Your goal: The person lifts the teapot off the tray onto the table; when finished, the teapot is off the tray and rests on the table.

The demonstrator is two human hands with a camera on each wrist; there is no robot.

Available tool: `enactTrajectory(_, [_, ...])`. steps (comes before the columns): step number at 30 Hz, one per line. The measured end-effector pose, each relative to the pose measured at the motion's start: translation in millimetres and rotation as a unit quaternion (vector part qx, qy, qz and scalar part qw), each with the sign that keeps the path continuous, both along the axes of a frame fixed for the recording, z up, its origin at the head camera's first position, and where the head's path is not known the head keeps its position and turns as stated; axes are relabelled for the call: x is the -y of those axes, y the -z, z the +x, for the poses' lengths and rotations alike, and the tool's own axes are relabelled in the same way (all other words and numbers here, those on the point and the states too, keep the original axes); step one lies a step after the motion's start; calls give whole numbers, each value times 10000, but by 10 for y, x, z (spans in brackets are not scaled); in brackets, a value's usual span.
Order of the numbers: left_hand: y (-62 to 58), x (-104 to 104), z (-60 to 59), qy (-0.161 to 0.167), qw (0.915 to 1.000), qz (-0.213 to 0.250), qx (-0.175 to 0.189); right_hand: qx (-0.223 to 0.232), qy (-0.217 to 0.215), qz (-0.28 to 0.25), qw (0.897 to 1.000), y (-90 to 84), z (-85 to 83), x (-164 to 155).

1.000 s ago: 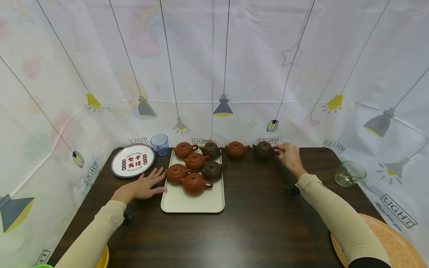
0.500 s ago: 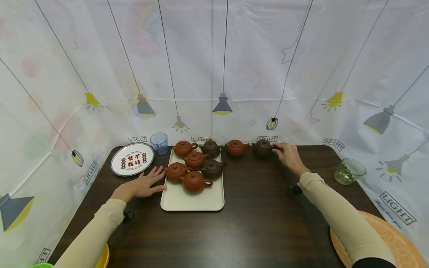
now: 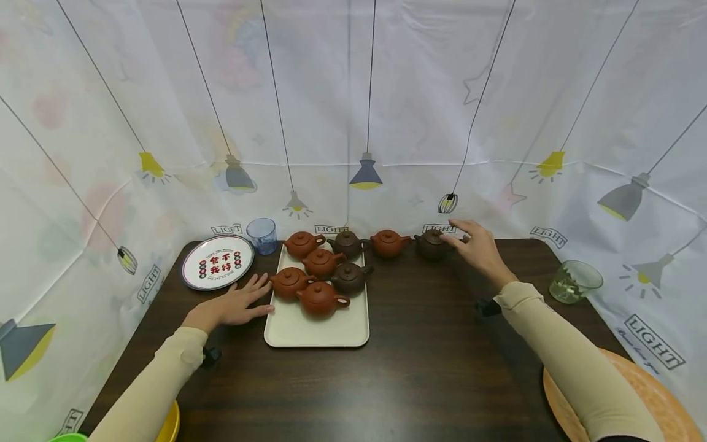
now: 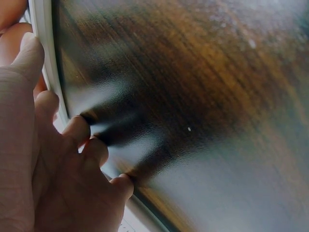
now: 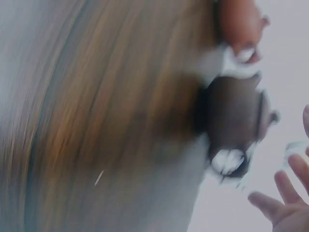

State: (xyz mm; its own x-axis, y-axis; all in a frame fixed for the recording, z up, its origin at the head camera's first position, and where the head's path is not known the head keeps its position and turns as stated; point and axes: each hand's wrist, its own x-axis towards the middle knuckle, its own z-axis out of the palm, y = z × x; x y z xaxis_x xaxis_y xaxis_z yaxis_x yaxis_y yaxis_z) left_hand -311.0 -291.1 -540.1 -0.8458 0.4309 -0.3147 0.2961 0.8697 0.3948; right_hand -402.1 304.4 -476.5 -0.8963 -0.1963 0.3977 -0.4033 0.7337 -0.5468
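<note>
At the table's back edge stands a dark brown teapot (image 3: 432,247), its handle toward my right hand (image 3: 479,253). In the right wrist view that hand's fingers (image 5: 263,203) are spread apart, with a gap between them and the teapot's loop handle (image 5: 229,162). My left hand (image 3: 232,308) lies flat with straight fingers on the table, thumb at the left rim of a cream tray (image 3: 316,331). Several reddish-brown teapots, such as the front one (image 3: 319,299), and dark ones, such as this right-hand one (image 3: 350,278), are grouped at the tray's rear half.
Between the tray and the dark teapot is another reddish teapot (image 3: 389,244). A white plate with red characters (image 3: 218,263) and a blue glass (image 3: 262,236) stand back left. On the right are a greenish glass (image 3: 574,282) and a round orange board (image 3: 629,380). A yellow rim (image 3: 171,423) shows front left.
My right hand has let go of the dark teapot's handle, its fingers spreading and lifting slightly. The teapot stays in place. My left hand has not moved.
</note>
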Motion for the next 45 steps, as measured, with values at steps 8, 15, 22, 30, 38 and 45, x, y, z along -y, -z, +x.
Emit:
enactTrajectory(8, [-17,33,6,9,9999,-18,-104,-1328,-613,-307,9888,-275,250,676])
enactTrajectory(15, [11,32,-13,-21,9999,-77,-83,-1120,-1686,-393,9785,-296,571,1284])
enactTrajectory(22, [29,18,-42,-12,9999,-61,-125,-406,-2605,-298,9642,-120,871,1709])
enactTrajectory(30, [43,31,-31,-40,9999,-28,-119,324,-2700,229,9621,139,1023,2005])
enactTrajectory(38, [71,31,-25,-25,9999,32,-150,100,-2375,180,9712,286,1096,2100])
enactTrajectory(45, [80,39,-10,-51,9999,53,-111,69,-2348,140,9719,304,1109,2116])
